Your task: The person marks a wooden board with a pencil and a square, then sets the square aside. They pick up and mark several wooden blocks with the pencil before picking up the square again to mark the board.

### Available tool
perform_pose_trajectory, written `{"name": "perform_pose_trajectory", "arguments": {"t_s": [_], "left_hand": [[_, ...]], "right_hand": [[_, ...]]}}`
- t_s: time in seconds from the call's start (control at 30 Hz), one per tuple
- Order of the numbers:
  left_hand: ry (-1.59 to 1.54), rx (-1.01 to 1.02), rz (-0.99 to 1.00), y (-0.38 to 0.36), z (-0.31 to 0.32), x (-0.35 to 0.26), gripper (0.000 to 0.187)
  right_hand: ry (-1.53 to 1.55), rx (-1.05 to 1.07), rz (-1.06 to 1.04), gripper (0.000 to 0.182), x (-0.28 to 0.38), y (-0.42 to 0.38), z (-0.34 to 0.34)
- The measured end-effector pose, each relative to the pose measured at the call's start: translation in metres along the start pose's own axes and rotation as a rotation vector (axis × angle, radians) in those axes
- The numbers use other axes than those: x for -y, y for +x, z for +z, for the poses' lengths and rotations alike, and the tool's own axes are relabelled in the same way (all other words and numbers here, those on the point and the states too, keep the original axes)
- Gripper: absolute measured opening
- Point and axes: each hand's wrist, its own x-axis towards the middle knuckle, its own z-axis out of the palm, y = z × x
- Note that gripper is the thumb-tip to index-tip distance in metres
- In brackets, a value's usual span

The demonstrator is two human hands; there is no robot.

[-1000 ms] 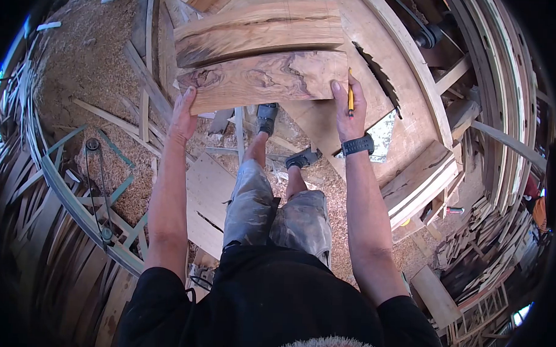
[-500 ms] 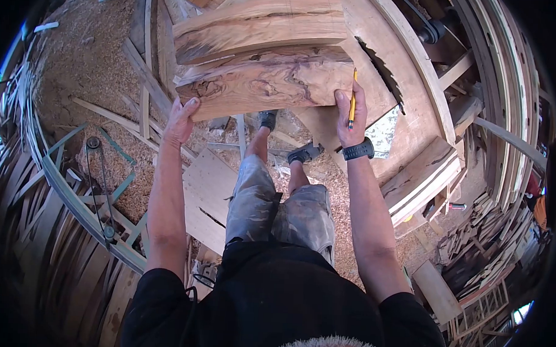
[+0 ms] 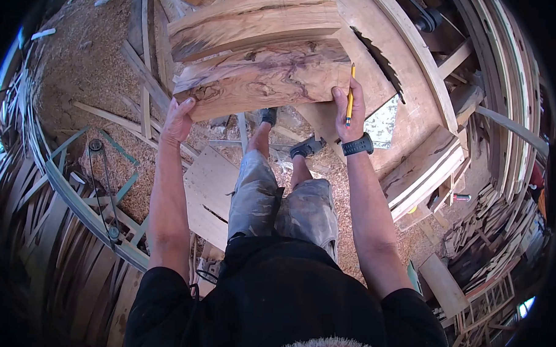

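A thick wooden board (image 3: 266,78) with swirling dark grain spans the space between my two hands, its broad face toward me. My left hand (image 3: 178,120) grips its lower left corner, thumb on the face and fingers hidden behind. At the right end my right hand (image 3: 349,112) clasps the board with the thumb in front. The same hand also holds a yellow pencil (image 3: 350,96), point upward, along the fingers. Just beyond lies a second wooden board (image 3: 255,24) of similar shape, its near edge close to the held one.
A toothed saw blade (image 3: 380,62) stands out of the plywood table (image 3: 410,74), right of the held board. More thick boards (image 3: 422,172) are stacked at the table's near right. Sawdust (image 3: 80,62) and offcuts cover the floor; a green metal frame (image 3: 75,194) is at the left.
The held board tilts slightly more toward me, showing more of its face. Both hands keep their grip, and the view has shifted a little.
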Motion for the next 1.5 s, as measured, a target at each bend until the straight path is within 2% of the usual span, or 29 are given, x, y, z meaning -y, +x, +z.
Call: {"name": "perform_pose_trajectory", "arguments": {"t_s": [0.03,0.17,0.3,0.37,0.43,0.5,0.57,0.67,0.73,1.07,1.23,1.33,1.5], "left_hand": [[-0.001,0.004,-0.003,0.000,0.002,0.000,0.083],[0.071,0.059,0.088,-0.008,0.014,-0.005,0.104],[0.264,0.078,0.084,-0.025,0.021,-0.018,0.122],[0.342,0.079,0.087,-0.033,0.024,-0.019,0.124],[0.415,0.078,0.099,-0.038,0.027,-0.021,0.125],[0.449,0.073,0.112,-0.041,0.029,-0.021,0.130],[0.473,0.067,0.107,-0.044,0.030,-0.018,0.130],[0.493,0.062,0.100,-0.046,0.032,-0.019,0.131],[0.486,0.059,0.096,-0.046,0.031,-0.018,0.132],[0.496,0.080,0.119,-0.046,0.024,-0.013,0.132],[0.454,0.088,0.118,-0.048,0.027,-0.013,0.134],[0.504,0.081,0.127,-0.049,0.027,-0.011,0.135],[0.595,0.045,0.140,-0.054,0.032,-0.008,0.135]], "right_hand": [[-0.009,0.000,0.002,0.040,0.001,-0.002,-0.001],[-0.095,0.024,-0.049,0.043,0.013,-0.015,-0.007],[-0.066,0.066,0.113,0.042,0.009,-0.029,-0.018],[-0.052,0.078,0.177,0.042,0.009,-0.038,-0.019],[-0.018,0.082,0.061,0.034,0.010,-0.038,-0.017],[-0.076,0.086,0.030,0.038,0.009,-0.037,-0.017],[-0.132,0.090,-0.002,0.042,0.007,-0.038,-0.018],[-0.043,0.102,0.057,0.044,0.007,-0.040,-0.018],[-0.025,0.103,0.080,0.035,0.008,-0.040,-0.018],[-0.056,0.096,0.073,0.036,0.014,-0.036,-0.018],[-0.009,0.081,0.051,0.039,0.012,-0.037,-0.015],[-0.037,0.077,0.035,0.047,0.014,-0.038,-0.016],[-0.028,0.098,0.067,0.046,0.013,-0.041,-0.019]]}}
